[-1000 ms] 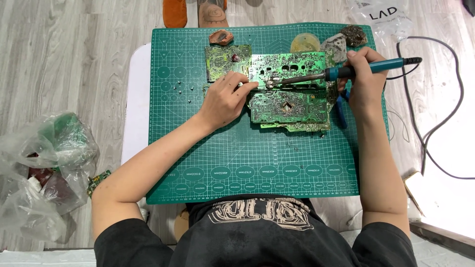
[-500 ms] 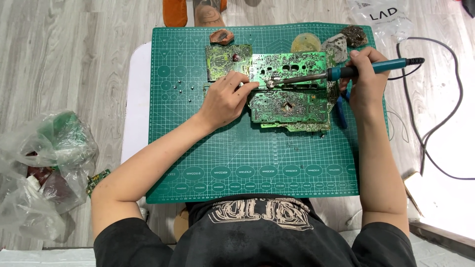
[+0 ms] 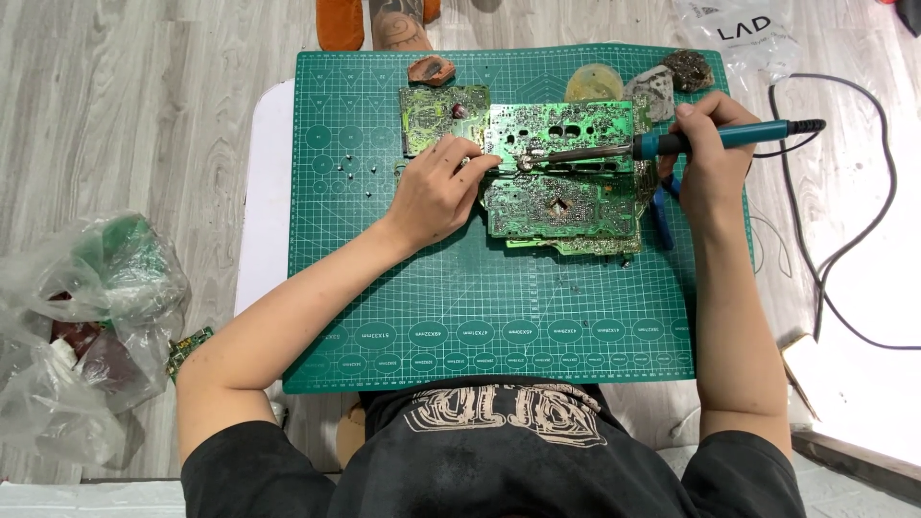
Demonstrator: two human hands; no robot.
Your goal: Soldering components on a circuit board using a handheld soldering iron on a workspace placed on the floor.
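Observation:
A large green circuit board (image 3: 561, 182) lies solder side up on a green cutting mat (image 3: 489, 326). My left hand (image 3: 436, 192) rests on the board's left edge, fingertips pinched together at the spot the iron touches; what they pinch is too small to see. My right hand (image 3: 705, 158) grips a soldering iron (image 3: 672, 142) with a blue handle, its metal tip laid across the board to a point beside my left fingertips. A smaller green board (image 3: 432, 113) lies at the upper left of the big one.
A round yellowish tin (image 3: 595, 82), a grey sponge (image 3: 654, 91) and a dark lump (image 3: 689, 67) sit at the mat's top right. Small metal bits (image 3: 347, 168) dot the mat's left. The iron's black cord (image 3: 844, 221) loops right. A plastic bag (image 3: 77, 336) lies left.

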